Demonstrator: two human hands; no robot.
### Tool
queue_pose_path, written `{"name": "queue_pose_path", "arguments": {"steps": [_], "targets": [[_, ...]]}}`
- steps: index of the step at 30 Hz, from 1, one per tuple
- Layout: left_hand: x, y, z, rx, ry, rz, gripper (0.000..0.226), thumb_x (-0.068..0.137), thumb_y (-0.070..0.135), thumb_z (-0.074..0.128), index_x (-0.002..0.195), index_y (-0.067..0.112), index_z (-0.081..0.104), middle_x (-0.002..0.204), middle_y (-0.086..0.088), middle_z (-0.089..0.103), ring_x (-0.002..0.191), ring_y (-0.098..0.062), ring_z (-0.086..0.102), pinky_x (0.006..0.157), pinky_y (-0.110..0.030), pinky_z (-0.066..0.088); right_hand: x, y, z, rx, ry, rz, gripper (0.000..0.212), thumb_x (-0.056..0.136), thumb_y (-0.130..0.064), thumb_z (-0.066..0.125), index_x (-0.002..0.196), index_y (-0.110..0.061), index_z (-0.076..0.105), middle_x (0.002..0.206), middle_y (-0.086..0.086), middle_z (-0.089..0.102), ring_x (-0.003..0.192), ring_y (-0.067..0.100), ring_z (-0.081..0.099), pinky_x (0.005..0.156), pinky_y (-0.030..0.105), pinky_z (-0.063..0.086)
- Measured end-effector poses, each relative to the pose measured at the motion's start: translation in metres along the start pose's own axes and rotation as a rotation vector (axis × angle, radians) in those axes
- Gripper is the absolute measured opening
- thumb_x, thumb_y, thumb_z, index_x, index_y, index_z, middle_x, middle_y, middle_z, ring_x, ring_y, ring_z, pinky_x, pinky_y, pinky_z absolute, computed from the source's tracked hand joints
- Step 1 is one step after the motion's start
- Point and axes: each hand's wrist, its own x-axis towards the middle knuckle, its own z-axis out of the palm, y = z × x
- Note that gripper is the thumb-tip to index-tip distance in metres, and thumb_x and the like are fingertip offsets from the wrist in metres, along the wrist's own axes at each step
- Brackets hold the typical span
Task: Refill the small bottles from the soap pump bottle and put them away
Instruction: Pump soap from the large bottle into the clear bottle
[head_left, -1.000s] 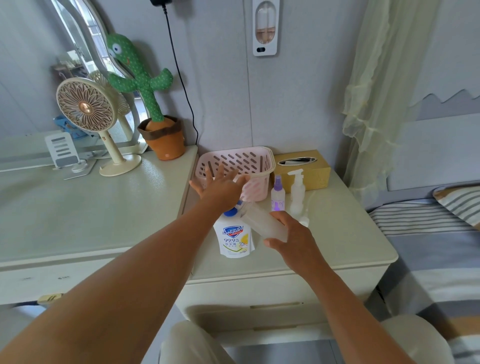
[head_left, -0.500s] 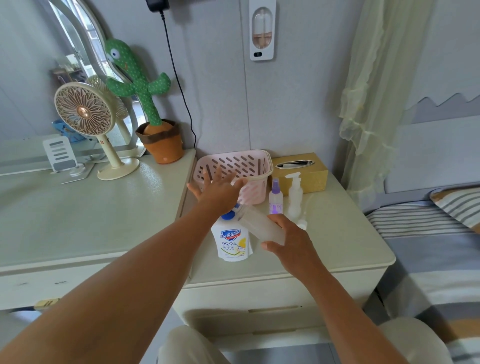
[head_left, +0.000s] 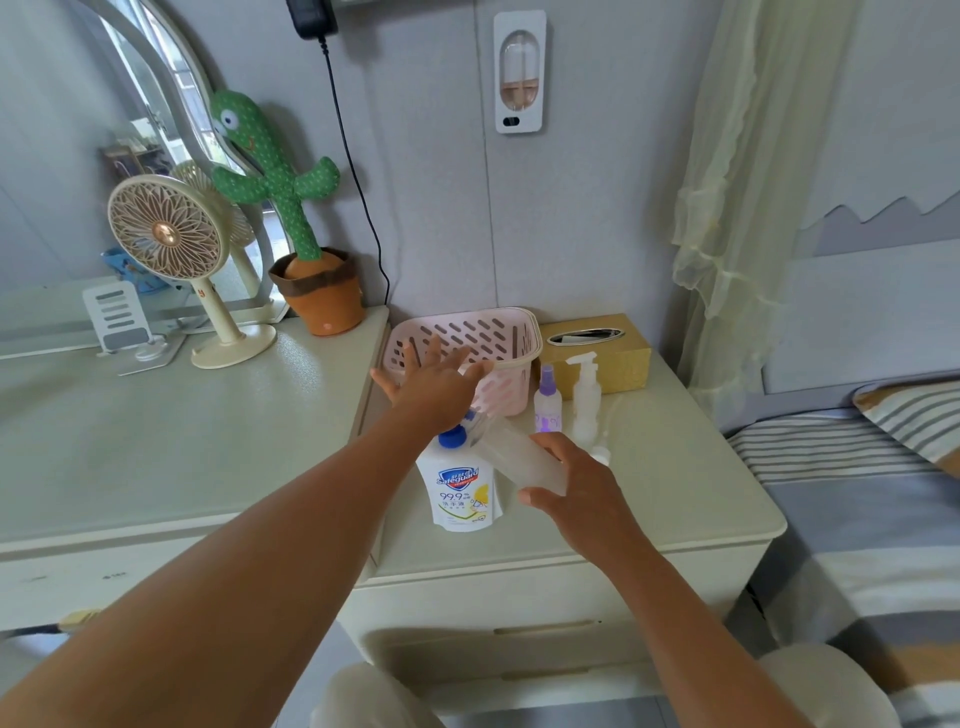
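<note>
A white soap pump bottle (head_left: 462, 493) with a blue collar stands on the nightstand (head_left: 675, 499). My left hand (head_left: 434, 387) lies flat on its pump head, fingers spread straight. A frosted small bottle (head_left: 522, 457) is tilted with its mouth at the pump's nozzle, and my right hand (head_left: 576, 486) grips it. Behind it stand a small purple spray bottle (head_left: 547, 402) and a small white pump bottle (head_left: 586, 397). A small white cap (head_left: 601, 456) lies by my right hand.
A pink slotted basket (head_left: 511, 332) stands at the back of the nightstand, next to a gold tissue box (head_left: 597, 351). The desk on the left carries a cream fan (head_left: 171, 244), a cactus toy in a pot (head_left: 296, 218) and a phone stand (head_left: 117, 317). A bed (head_left: 857, 493) adjoins on the right.
The camera has shifted slightly. Both hands have stayed at the soap pump bottle, the left on the pump head and the right holding the frosted bottle.
</note>
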Motion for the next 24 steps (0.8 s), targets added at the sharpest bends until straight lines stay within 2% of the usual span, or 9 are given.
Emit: {"name": "queue_pose_path", "arguments": {"steps": [4, 8, 12, 14, 20, 24], "targets": [[0.007, -0.004, 0.012, -0.041, 0.006, -0.052, 0.051, 0.099, 0.053, 0.021, 0.148, 0.042, 0.015, 0.16, 0.001, -0.007, 0.145, -0.029, -0.014, 0.105, -0.07, -0.012, 0.001, 0.0, 0.002, 0.007, -0.011, 0.015, 0.051, 0.083, -0.019, 0.068, 0.129, -0.022, 0.047, 0.111, -0.01, 0.048, 0.097, 0.007, 0.046, 0.066, 0.004, 0.033], [0.006, -0.004, 0.01, -0.054, 0.005, -0.054, 0.052, 0.099, 0.055, 0.018, 0.149, 0.041, 0.014, 0.16, 0.001, -0.007, 0.145, -0.029, -0.014, 0.105, -0.069, -0.012, -0.001, -0.001, 0.001, 0.012, -0.012, 0.014, 0.051, 0.082, -0.02, 0.068, 0.128, -0.023, 0.047, 0.111, -0.011, 0.046, 0.097, 0.006, 0.046, 0.071, 0.012, 0.035], [0.001, -0.001, -0.001, 0.009, 0.007, 0.008, 0.046, 0.101, 0.048, 0.026, 0.146, 0.046, 0.016, 0.16, 0.001, -0.009, 0.145, -0.031, -0.014, 0.106, -0.071, -0.007, 0.0, -0.002, -0.002, 0.01, -0.006, -0.002, 0.051, 0.083, -0.021, 0.068, 0.128, -0.023, 0.046, 0.111, -0.012, 0.047, 0.098, 0.006, 0.045, 0.068, 0.007, 0.034], [0.001, -0.001, -0.002, 0.023, 0.017, 0.013, 0.047, 0.101, 0.05, 0.026, 0.146, 0.046, 0.016, 0.159, 0.001, -0.009, 0.145, -0.031, -0.014, 0.106, -0.071, -0.006, 0.0, -0.002, -0.003, 0.009, -0.004, -0.005, 0.051, 0.083, -0.021, 0.069, 0.128, -0.023, 0.046, 0.111, -0.012, 0.047, 0.098, 0.006, 0.045, 0.069, 0.009, 0.035], [0.01, -0.005, 0.011, -0.05, 0.014, -0.042, 0.054, 0.097, 0.058, 0.016, 0.149, 0.042, 0.012, 0.16, 0.002, -0.009, 0.145, -0.028, -0.015, 0.105, -0.069, -0.011, 0.001, -0.001, 0.001, 0.012, -0.01, 0.01, 0.05, 0.083, -0.021, 0.068, 0.128, -0.024, 0.046, 0.112, -0.012, 0.045, 0.098, 0.005, 0.045, 0.075, 0.013, 0.037], [0.013, -0.007, 0.017, -0.058, 0.005, -0.061, 0.057, 0.095, 0.062, 0.012, 0.149, 0.041, 0.014, 0.16, 0.002, -0.008, 0.145, -0.028, -0.015, 0.105, -0.068, -0.012, 0.0, 0.001, 0.002, 0.022, -0.014, 0.015, 0.051, 0.082, -0.019, 0.068, 0.129, -0.023, 0.047, 0.11, -0.013, 0.045, 0.097, 0.005, 0.045, 0.066, 0.003, 0.035]]}}
